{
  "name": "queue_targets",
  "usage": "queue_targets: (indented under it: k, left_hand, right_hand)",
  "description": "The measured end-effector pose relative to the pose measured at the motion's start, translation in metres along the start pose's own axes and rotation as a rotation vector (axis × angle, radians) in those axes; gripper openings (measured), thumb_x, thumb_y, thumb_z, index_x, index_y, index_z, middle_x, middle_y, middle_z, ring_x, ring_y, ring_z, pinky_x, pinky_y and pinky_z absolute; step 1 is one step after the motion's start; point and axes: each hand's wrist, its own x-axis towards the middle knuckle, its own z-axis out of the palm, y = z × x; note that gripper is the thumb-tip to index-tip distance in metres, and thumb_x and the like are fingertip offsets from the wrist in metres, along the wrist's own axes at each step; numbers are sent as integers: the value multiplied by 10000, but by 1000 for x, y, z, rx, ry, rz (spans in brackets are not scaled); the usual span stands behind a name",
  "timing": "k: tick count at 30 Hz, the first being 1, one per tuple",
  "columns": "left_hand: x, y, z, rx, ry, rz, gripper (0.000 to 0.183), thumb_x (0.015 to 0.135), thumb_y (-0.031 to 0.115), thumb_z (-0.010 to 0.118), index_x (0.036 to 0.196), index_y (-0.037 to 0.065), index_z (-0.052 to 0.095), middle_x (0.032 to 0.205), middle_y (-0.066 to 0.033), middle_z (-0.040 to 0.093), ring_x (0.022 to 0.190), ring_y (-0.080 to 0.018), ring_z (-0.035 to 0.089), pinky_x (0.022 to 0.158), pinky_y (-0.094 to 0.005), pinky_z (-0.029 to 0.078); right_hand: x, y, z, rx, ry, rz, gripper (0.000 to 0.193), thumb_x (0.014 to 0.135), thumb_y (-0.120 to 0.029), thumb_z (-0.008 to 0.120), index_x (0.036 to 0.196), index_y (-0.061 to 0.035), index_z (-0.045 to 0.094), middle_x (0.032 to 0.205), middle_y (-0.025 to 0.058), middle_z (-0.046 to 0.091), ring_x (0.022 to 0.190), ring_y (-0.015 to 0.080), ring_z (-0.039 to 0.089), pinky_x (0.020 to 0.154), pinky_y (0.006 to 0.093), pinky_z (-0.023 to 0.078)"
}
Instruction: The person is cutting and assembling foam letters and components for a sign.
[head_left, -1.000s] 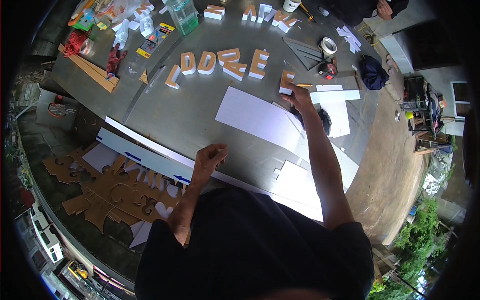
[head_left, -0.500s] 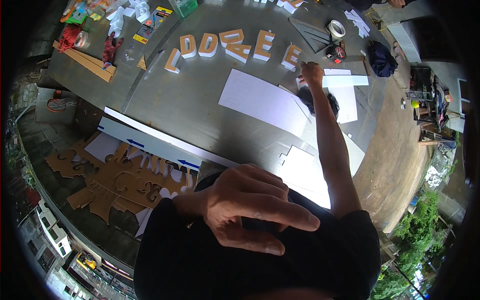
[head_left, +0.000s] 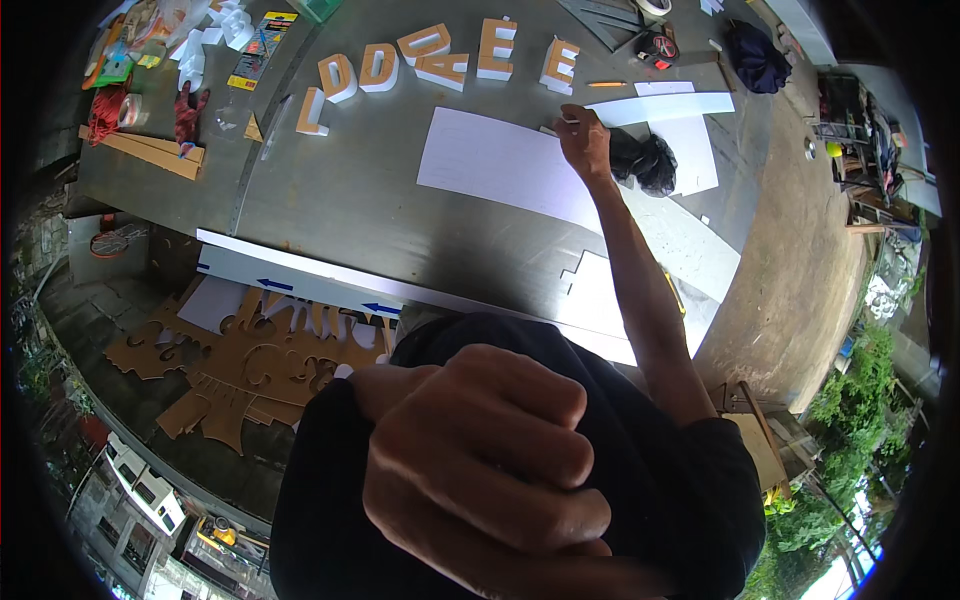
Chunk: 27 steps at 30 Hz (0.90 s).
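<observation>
My left hand (head_left: 490, 455) is curled into a fist in front of my dark shirt, close to the camera, with nothing showing in it. My right hand (head_left: 586, 142) reaches over the metal table with its fingers bent together; what they pinch, if anything, is too small to make out. It lies at the edge of a large white sheet (head_left: 490, 160), beside the end of a folded white strip (head_left: 670, 104). A crumpled black plastic bag (head_left: 648, 163) sits right of the wrist. Beyond the fingers lie an orange pencil (head_left: 606, 84) and a box letter E (head_left: 560, 67).
More white-sided box letters with brown faces, among them an E (head_left: 496, 50), form a row farther left. A tape measure (head_left: 657, 47) and a set square (head_left: 607, 22) lie at the far right. Brown cut-out boards (head_left: 250, 350) sit below the table's near edge.
My left hand has closed from loosely stretched fingers into a fist. My right hand has moved left, off the strip's end, uncovering the pencil and more of the black bag. The view has shifted.
</observation>
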Motion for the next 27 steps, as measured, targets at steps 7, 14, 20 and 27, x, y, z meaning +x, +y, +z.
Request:
queue_targets:
  k: [7,14,20,27]
  left_hand:
    - [-92,-60,-63,418,10,-829,280,837,7,757,1112,61,744,706,-5,674,603,-58,578,581,-217,442]
    - [-200,-99,-107,623,178,-1202,210,886,105,753,1082,31,742,740,-47,710,598,-73,585,575,-251,469]
    - [-213,-126,-123,704,128,-1203,221,887,108,751,1093,29,737,748,-48,713,649,-94,628,628,-265,505]
    - [-206,-171,-150,1015,213,-1095,362,836,89,756,1188,38,689,956,-98,707,842,-205,682,785,-351,545]
  right_hand:
    - [9,2,6,-114,-19,63,358,857,-218,669,1148,-11,653,1122,232,665,1057,393,664,945,464,532]
    - [27,0,8,-75,14,97,610,820,-263,722,1314,-32,449,1202,281,565,1087,460,609,971,496,508]
    - [42,-18,11,-74,128,111,546,820,-215,715,1258,-21,452,1194,271,523,1109,440,589,967,499,502]
    - [-21,-33,10,52,-6,20,367,869,-60,625,1211,-54,491,1098,220,582,991,381,650,863,470,545]
